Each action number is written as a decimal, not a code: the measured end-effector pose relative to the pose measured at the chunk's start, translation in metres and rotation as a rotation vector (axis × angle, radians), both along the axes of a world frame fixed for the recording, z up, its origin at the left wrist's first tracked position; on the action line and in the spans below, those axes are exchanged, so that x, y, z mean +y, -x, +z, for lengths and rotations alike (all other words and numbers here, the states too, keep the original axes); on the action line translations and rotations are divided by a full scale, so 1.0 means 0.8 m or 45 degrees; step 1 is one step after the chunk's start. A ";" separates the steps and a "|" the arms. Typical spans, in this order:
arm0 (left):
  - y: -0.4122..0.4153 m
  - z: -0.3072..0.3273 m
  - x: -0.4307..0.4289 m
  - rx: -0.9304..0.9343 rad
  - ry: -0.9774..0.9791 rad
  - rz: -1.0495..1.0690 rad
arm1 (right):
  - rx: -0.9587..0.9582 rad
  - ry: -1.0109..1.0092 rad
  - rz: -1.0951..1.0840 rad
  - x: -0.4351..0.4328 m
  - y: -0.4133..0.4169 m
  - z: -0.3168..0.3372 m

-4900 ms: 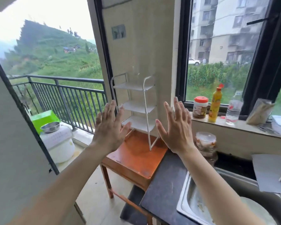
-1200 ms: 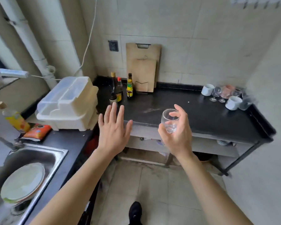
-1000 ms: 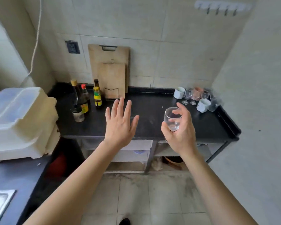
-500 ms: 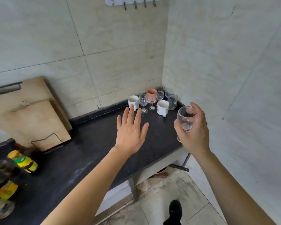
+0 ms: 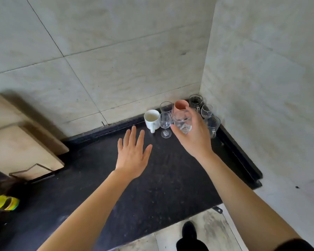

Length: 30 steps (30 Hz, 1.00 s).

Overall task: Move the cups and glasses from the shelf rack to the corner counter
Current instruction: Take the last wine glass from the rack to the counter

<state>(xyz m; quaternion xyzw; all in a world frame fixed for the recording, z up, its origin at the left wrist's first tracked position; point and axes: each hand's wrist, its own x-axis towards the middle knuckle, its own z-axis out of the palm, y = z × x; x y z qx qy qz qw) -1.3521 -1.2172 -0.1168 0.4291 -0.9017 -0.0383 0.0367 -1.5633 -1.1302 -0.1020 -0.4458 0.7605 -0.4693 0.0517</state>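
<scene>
Centre right, right hand (image 5: 195, 139) fingers wrap the bowl of a wine glass (image 5: 182, 123), probably light, slick, fragile; left hand (image 5: 132, 154) fingers spread.

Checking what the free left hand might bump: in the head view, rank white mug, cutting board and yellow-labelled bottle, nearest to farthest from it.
From the left hand:
1. White mug, just ahead, slightly right.
2. Cutting board, left, against the wall.
3. Yellow-labelled bottle, far left edge.
</scene>
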 end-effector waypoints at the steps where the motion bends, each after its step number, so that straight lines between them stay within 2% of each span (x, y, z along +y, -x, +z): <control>1: 0.005 -0.011 -0.006 -0.029 -0.032 0.018 | -0.021 -0.039 0.032 -0.017 0.010 -0.009; 7: 0.020 -0.109 -0.023 -0.223 -0.270 0.055 | -0.168 -0.198 0.173 -0.078 0.033 -0.087; 17: 0.009 -0.255 -0.020 -0.479 -0.537 -0.019 | -0.315 -0.407 0.051 -0.103 0.013 -0.203; 25: 0.006 -0.269 -0.021 -0.545 -0.570 -0.044 | -0.259 -0.434 0.012 -0.107 0.004 -0.210; 30: 0.010 -0.258 -0.030 -0.588 -0.620 -0.051 | -0.266 -0.543 0.021 -0.106 0.005 -0.200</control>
